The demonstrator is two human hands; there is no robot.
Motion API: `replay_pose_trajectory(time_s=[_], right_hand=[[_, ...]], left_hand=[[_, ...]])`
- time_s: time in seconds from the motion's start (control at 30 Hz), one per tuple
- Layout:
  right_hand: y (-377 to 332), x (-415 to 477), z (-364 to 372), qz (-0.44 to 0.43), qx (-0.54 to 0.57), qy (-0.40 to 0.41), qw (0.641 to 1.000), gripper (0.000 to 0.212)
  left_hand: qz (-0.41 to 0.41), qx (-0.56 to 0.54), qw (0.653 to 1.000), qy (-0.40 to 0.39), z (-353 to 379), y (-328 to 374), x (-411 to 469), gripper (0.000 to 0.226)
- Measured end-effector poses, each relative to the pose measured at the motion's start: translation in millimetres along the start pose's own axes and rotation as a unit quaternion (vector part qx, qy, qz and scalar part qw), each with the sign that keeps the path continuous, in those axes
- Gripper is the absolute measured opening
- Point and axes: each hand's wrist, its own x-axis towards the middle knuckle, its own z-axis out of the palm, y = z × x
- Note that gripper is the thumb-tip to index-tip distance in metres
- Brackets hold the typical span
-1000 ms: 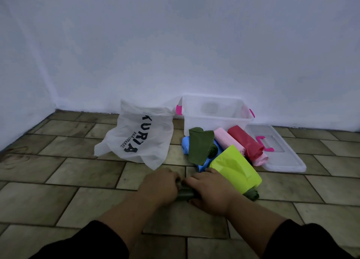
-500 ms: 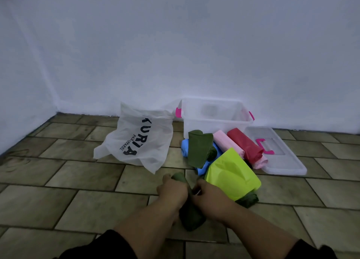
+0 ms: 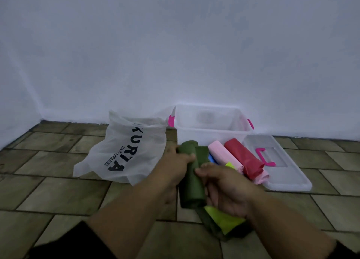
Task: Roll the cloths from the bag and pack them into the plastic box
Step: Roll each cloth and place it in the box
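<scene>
Head view, only one: left hand (image 3: 176, 167) and right hand (image 3: 227, 188) both closed around a dark green cloth roll (image 3: 191, 184), held above the tiled floor (image 3: 58, 190). Left fingers (image 3: 188, 158) wrap its upper part, right fingers (image 3: 202, 170) curl onto its right flank; thumbs hidden behind the roll. Second green roll (image 3: 202, 154) sits just beyond it, touching or nearly so, can't separate them cleanly. Pink roll (image 3: 224, 155) and red roll (image 3: 243, 157) lie side by side in front of the clear plastic box (image 3: 210, 131), leaning onto its lid (image 3: 282, 171), which is off and flat on the floor. A scrap of blue cloth (image 3: 212, 158) peeks between green and pink. Yellow-green cloth (image 3: 222, 219) lies partly under the right wrist, not rolled as far as I can tell. White printed bag (image 3: 124, 151) slumped left of the box. Box looks empty, so no packing done yet. Handling guess: cloth is light, soft, and will spring open if let go, so grip mid-length around the full girth, keep squeeze on the loose edge, and set it in seam-down against a box wall.
</scene>
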Motion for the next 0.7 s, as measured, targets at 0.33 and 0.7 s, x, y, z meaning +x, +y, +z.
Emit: replay_pose_trajectory(time_s=[0.33,0.7], right_hand=[[-159.7,104.4,-57.4,-0.088,-0.100,0.190,0.973,0.041],[-137.8,229.3,-57.6,0.072,-0.622,0.194,0.755,0.014]], left_hand=[[0.076,0.438,0.896,0.023,7.7,71.4,138.4,0.091],[0.040,0.531,0.846,-0.003,2.6,49.3,179.7,0.105]])
